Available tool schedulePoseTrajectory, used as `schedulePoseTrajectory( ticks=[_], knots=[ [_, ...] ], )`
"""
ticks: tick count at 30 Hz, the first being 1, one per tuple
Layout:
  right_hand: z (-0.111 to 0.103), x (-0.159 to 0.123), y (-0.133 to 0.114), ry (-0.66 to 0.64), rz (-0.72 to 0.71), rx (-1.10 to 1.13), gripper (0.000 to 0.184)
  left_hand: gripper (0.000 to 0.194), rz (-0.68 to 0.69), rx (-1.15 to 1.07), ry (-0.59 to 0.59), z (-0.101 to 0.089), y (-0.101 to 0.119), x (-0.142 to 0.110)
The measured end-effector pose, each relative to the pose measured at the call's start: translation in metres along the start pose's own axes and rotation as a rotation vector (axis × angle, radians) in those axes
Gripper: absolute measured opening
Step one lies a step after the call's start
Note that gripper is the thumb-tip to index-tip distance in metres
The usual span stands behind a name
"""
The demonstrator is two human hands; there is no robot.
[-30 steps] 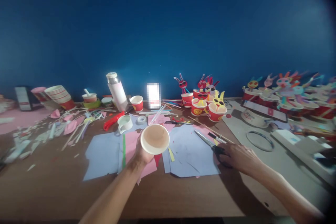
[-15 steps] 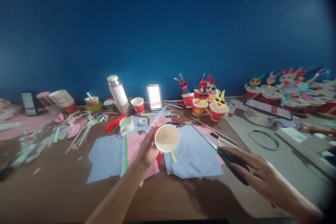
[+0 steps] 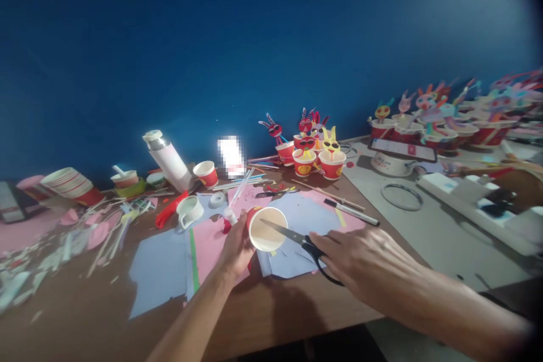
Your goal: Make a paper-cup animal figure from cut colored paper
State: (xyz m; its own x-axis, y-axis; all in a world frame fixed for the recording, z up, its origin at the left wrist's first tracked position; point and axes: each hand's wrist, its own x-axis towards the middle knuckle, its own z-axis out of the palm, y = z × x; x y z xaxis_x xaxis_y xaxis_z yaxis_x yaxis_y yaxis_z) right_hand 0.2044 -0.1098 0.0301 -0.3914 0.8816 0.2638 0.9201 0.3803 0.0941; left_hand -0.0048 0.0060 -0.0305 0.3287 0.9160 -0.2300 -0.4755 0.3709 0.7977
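Tilted so its pale inside faces me, a red paper cup (image 3: 268, 230) is gripped at its left side by my left hand (image 3: 238, 244). My right hand (image 3: 348, 253) holds black-handled scissors (image 3: 292, 234). Their blades look closed together, and the tip lies over the cup's opening; I cannot tell whether it touches the inside. Beneath the hands are blue paper (image 3: 159, 266) and pink paper (image 3: 212, 251). A white mug (image 3: 190, 212) and a roll of tape (image 3: 218, 199) sit just beyond my left hand.
Paper cups with rabbit figures (image 3: 332, 163) stand at the back, with more at far right. A white flask (image 3: 169, 164), stacked cups (image 3: 72, 184) and paper scraps (image 3: 63, 243) are on the left. A marker (image 3: 352, 212) and a power strip (image 3: 475, 220) lie right.
My right hand has brought the scissors leftward, from over the blue paper to the cup's opening. The cup stays in my left hand. The view has turned to the right.
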Motion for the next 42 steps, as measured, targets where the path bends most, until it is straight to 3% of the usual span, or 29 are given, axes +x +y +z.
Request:
schedulePoseTrajectory(
  ticks=[4, 12, 17, 22, 30, 36, 42],
  knots=[
    [-0.012, 0.017, -0.008, -0.075, -0.057, -0.043, 0.017, 0.028, -0.105, 0.009, 0.069, -0.008, -0.01, 0.009],
    [-0.031, 0.038, -0.021, -0.237, -0.167, -0.124, 0.02, 0.026, -0.125, 0.016, 0.115, -0.013, -0.014, 0.015],
    [-0.036, 0.043, -0.024, -0.33, -0.153, -0.121, 0.021, 0.028, -0.112, 0.044, 0.097, -0.014, -0.016, 0.016],
    [-0.029, 0.042, -0.024, -0.337, -0.101, -0.078, 0.022, 0.033, -0.088, 0.097, 0.07, -0.013, -0.018, 0.016],
    [0.01, 0.031, -0.012, -0.22, 0.051, 0.143, 0.014, 0.036, 0.072, 0.243, 0.088, -0.014, -0.026, 0.011],
    [0.009, 0.032, -0.009, -0.243, 0.241, 0.446, 0.019, 0.033, 0.253, 0.466, 0.114, -0.012, -0.02, 0.005],
    [0.014, 0.027, -0.014, -0.219, 0.318, 0.673, 0.028, 0.03, 0.386, 0.623, 0.208, -0.011, -0.016, 0.007]
  ],
)
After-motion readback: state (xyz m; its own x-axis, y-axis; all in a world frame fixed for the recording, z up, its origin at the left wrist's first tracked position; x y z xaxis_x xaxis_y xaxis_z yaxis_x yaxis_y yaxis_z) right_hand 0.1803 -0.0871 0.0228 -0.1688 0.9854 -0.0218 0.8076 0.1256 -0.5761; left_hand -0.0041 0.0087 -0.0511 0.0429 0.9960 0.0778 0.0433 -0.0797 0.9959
